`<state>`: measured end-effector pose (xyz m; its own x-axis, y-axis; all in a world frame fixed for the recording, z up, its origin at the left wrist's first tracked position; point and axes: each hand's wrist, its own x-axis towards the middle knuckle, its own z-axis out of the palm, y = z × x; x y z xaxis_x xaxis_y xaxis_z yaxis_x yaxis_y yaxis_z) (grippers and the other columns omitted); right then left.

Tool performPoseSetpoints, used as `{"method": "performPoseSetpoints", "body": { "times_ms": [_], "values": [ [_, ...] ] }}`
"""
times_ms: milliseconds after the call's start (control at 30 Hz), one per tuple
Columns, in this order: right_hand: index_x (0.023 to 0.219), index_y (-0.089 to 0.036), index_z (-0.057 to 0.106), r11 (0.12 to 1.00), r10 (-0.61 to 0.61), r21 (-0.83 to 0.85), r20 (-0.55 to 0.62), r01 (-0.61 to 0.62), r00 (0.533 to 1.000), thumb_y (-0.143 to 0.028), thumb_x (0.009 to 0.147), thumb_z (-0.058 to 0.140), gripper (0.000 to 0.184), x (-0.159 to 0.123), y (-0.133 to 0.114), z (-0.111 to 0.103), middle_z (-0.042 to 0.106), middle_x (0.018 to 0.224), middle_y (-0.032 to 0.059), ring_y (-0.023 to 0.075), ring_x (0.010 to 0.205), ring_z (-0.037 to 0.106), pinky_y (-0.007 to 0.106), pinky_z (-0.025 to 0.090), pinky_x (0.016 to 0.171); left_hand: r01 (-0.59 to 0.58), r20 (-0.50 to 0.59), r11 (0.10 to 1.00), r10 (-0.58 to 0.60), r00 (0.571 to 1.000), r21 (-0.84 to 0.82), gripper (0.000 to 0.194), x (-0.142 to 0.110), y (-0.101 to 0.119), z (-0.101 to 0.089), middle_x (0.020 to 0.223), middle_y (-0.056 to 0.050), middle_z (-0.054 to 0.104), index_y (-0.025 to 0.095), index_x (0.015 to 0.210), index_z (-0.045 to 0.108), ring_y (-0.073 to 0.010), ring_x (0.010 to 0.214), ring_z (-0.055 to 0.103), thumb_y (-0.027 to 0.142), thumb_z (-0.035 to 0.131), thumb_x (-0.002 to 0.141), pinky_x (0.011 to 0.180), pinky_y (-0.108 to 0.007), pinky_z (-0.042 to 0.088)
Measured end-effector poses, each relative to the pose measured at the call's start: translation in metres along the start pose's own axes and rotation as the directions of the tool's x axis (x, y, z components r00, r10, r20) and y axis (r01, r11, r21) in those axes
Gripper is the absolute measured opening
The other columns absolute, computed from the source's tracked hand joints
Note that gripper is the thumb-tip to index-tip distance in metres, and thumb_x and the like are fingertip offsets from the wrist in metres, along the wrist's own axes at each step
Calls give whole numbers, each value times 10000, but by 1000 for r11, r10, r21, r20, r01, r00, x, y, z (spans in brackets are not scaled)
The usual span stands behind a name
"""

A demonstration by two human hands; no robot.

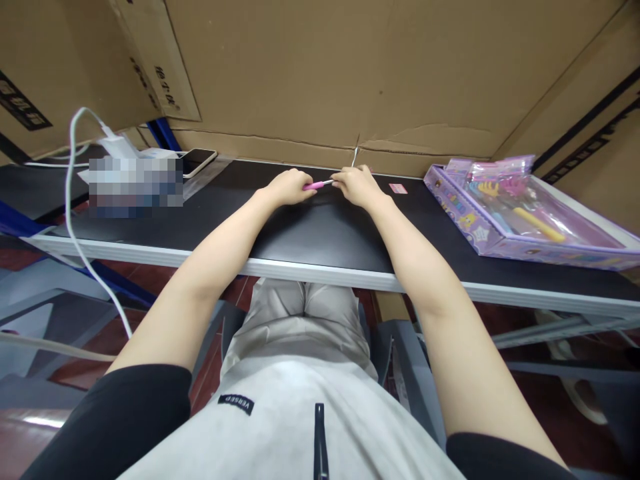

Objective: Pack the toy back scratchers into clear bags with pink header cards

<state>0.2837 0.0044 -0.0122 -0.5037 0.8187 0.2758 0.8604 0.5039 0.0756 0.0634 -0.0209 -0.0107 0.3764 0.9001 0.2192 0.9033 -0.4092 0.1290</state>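
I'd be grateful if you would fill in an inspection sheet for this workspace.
Surface: black tabletop with a pale metal front edge.
Job's things: pink-handled tool, held over the tabletop.
Clutter: purple box at right, phone and blurred-out items at left, small pink card.
Hands: left hand grips the tool's handle; right hand holds its thin end.
Cables: white cable hangs past the front edge at left.
Surroundings: cardboard panels behind and at both sides.
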Motion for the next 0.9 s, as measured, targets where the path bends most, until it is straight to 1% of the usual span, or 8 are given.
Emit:
{"method": "performPoseSetpoints", "body": {
  "times_ms": [133, 233, 333, 467, 533, 633, 767, 900],
  "values": [
    [1368, -185, 817, 1000, 0, 20, -48, 1, 999, -294, 1153, 494, 404, 0, -2, 2, 746, 1352, 213, 372, 1305, 641, 565, 370, 1165, 10, 52, 999, -7, 999, -42, 419, -3, 12, 0, 966, -139, 863, 153, 1229, 863, -314, 999, 803, 384, 557, 1059, 920, -360, 557],
    [1406, -193, 812, 999, 24, 31, -54, -23, 998, -360, 1157, 518, 420, 1, 0, 6, 713, 1416, 214, 384, 1346, 621, 574, 406, 1161, 65, 36, 997, -64, 997, -43, 417, -3, 14, 2, 1008, -147, 859, 165, 1274, 855, -339, 1056, 808, 389, 579, 1057, 955, -380, 557],
    [1454, -200, 800, 999, 39, 31, 5, -39, 999, -358, 1148, 566, 416, 2, 4, 10, 685, 1501, 210, 389, 1402, 623, 553, 464, 1164, 160, 35, 986, -158, 987, -45, 399, -1, 13, 4, 1061, -144, 852, 189, 1304, 848, -364, 1122, 803, 371, 616, 1036, 1010, -404, 564],
    [1541, -168, 759, 996, 83, 8, 132, -85, 988, -247, 1123, 593, 456, 0, 4, 10, 657, 1601, 220, 393, 1463, 646, 523, 513, 1201, 291, 64, 956, -289, 955, -29, 400, 0, 7, 4, 1145, -168, 846, 163, 1309, 835, -379, 1186, 794, 330, 614, 1020, 1051, -417, 587],
    [1577, -148, 733, 994, 109, 6, 176, -111, 978, -223, 1118, 600, 484, -2, 2, 8, 634, 1644, 230, 401, 1481, 655, 523, 524, 1220, 333, 74, 943, -331, 941, -9, 422, 2, 4, 4, 1219, -204, 834, 135, 1321, 827, -396, 1241, 781, 312, 611, 1003, 1067, -432, 598],
    [1575, -154, 737, 991, 123, 22, 204, -130, 971, -205, 1116, 597, 483, -3, 0, 8, 636, 1660, 221, 398, 1498, 661, 517, 538, 1236, 372, 92, 928, -370, 924, 3, 453, 3, 1, 5, 1273, -248, 818, 104, 1336, 814, -424, 1290, 767, 287, 636, 962, 1084, -453, 607],
    [1563, -174, 754, 990, 127, 37, 213, -137, 969, -180, 1116, 561, 487, -1, 0, 10, 667, 1644, 187, 374, 1497, 676, 482, 555, 1239, 406, 103, 914, -404, 909, -2, 457, 4, 3, 7, 1218, -252, 830, 89, 1349, 799, -425, 1301, 768, 245, 643, 949, 1098, -452, 605],
    [1576, -139, 742, 988, 138, 35, 228, -150, 964, -154, 1113, 540, 505, -1, -4, 9, 664, 1647, 193, 363, 1513, 670, 453, 544, 1265, 414, 118, 910, -408, 905, -25, 426, 4, 5, 9, 1107, -228, 848, 86, 1312, 814, -403, 1311, 769, 226, 650, 944, 1113, -425, 603]
  ]
}}
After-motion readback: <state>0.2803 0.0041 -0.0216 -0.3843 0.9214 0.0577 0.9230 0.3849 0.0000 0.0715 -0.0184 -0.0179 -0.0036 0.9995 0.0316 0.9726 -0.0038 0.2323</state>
